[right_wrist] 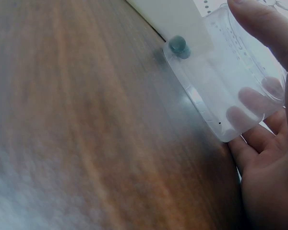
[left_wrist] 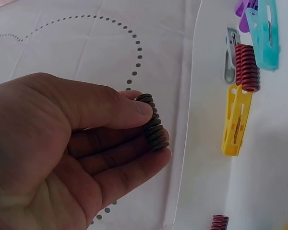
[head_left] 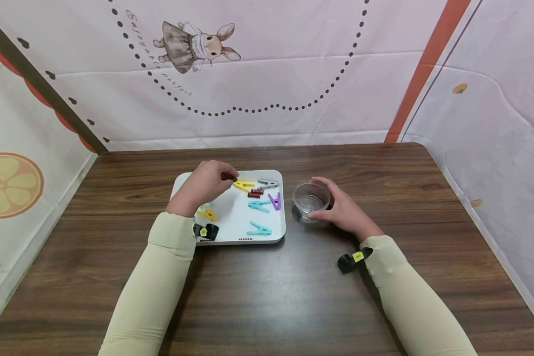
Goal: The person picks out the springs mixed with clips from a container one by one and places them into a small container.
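Thumb and fingertips of my left hand (head_left: 204, 185) pinch a dark coil spring (left_wrist: 156, 125) above the left part of the white tray (head_left: 231, 225). In the tray lie a yellow clothespin (head_left: 242, 185), a grey clothespin (head_left: 268, 184), a purple clothespin (head_left: 275, 201), light blue clothespins (head_left: 260, 229) and dark red springs (head_left: 254, 193). To the tray's right, my right hand (head_left: 348, 211) grips a clear round container (head_left: 310, 201) around its side. A small dark cylinder (right_wrist: 178, 45) shows at the container's lower edge; whether it is inside or beside it, I cannot tell.
The tray and container stand on a dark wood-grain table (head_left: 276, 296). Behind it hangs a pale printed cloth (head_left: 276, 74). Another yellow clothespin (head_left: 206, 212) lies in the tray close to the left wrist and its black wrist camera (head_left: 210, 231).
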The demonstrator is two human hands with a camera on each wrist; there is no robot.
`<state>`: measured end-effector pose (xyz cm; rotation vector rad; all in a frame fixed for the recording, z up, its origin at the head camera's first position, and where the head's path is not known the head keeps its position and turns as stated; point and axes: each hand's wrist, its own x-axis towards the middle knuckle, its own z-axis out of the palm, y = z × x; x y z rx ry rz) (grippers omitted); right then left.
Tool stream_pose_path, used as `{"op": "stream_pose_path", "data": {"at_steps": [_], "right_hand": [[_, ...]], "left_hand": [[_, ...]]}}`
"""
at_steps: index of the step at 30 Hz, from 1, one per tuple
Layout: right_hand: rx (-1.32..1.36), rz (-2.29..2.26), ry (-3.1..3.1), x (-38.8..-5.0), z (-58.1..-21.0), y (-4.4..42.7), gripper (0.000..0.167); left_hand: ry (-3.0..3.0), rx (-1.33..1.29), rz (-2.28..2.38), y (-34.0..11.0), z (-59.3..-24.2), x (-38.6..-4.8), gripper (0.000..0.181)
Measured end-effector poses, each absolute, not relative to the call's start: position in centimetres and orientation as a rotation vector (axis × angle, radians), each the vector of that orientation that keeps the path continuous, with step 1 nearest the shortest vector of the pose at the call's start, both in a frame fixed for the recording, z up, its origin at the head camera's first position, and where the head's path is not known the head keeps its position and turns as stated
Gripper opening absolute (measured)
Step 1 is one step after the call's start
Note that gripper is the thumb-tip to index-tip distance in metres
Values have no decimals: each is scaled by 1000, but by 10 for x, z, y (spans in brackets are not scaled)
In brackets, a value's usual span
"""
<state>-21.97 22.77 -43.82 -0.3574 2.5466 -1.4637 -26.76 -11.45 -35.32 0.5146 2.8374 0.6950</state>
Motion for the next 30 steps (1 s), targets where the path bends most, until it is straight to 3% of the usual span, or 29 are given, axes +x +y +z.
{"op": "stream_pose_path", "data": {"at_steps": [30], "right_hand": [[-380,-1484,2549,-220,-439,228,94]], "left_hand": [[2822,556,805,-108,-343,-260,21]]}}
